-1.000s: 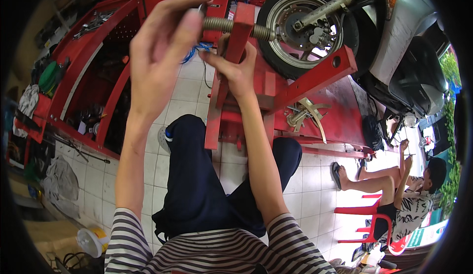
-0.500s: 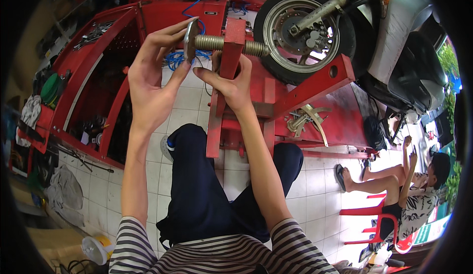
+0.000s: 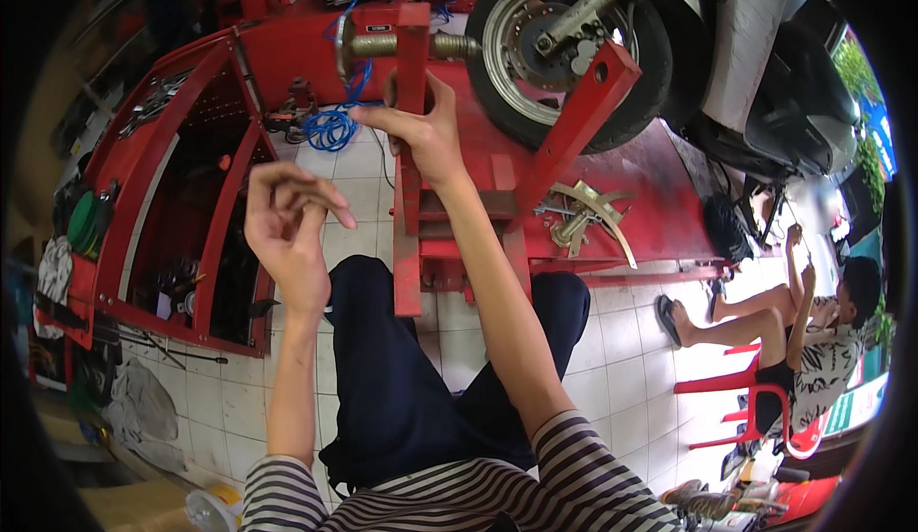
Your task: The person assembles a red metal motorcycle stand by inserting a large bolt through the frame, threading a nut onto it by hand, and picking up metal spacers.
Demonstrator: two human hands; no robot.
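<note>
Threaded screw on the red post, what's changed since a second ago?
Your left hand has let go of the silver end piece and moved back toward you, now empty. Your right hand stays around the red post; the threaded screw still runs through it.

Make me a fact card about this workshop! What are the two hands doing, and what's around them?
Left hand: holding nothing, fingers bent
Right hand: around the red post
Big screw: goes through the post; touching the wheel or not, can't tell
Blue cord: coiled on the tiled floor
Red chair: a person sits on it
</note>
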